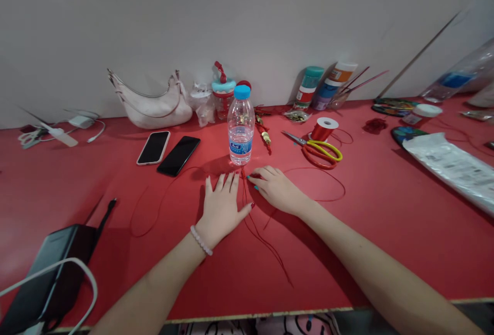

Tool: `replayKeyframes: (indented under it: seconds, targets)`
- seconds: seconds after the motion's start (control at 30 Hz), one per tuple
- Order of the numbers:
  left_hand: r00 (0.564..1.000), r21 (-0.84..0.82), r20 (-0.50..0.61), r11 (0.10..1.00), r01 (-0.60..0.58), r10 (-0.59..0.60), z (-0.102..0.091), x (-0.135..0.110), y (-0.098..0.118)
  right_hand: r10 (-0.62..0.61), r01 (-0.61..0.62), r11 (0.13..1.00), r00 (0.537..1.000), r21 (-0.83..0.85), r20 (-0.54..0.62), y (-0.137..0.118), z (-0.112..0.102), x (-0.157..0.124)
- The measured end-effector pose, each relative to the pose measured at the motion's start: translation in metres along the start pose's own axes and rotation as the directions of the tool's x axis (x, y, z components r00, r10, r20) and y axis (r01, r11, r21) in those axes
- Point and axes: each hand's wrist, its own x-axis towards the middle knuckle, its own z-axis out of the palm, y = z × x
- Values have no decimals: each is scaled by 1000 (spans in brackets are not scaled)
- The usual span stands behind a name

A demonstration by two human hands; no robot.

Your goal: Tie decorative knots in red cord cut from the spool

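A knotted red cord (243, 173) lies on the red table just in front of a water bottle (241, 134) with a blue cap. Its loose strands trail toward the front edge and out to both sides. My left hand (222, 204) rests flat with fingers spread, left of the knot, a beaded bracelet on its wrist. From the right, my right hand (276, 188) reaches the knot, thumb and fingertips close together beside it. Whether the cord is pinched between them is too small to make out.
Scissors (320, 154) and a spool of red cord (324, 130) lie to the right. Two phones (153, 148) and a white handbag (154, 108) are at the back left. A black power bank (50, 268) occupies the front left. Paint bottles (309, 88) and a plastic-wrapped package (451, 165) stand farther right.
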Motion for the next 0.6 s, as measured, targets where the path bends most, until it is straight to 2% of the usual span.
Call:
replayKeyframes:
  seconds: [0.6]
  targets:
    - [998,-3,-38,999,49,-49,-5,-2,3,49,-49,996,999,-79,-7,-13,-12,3]
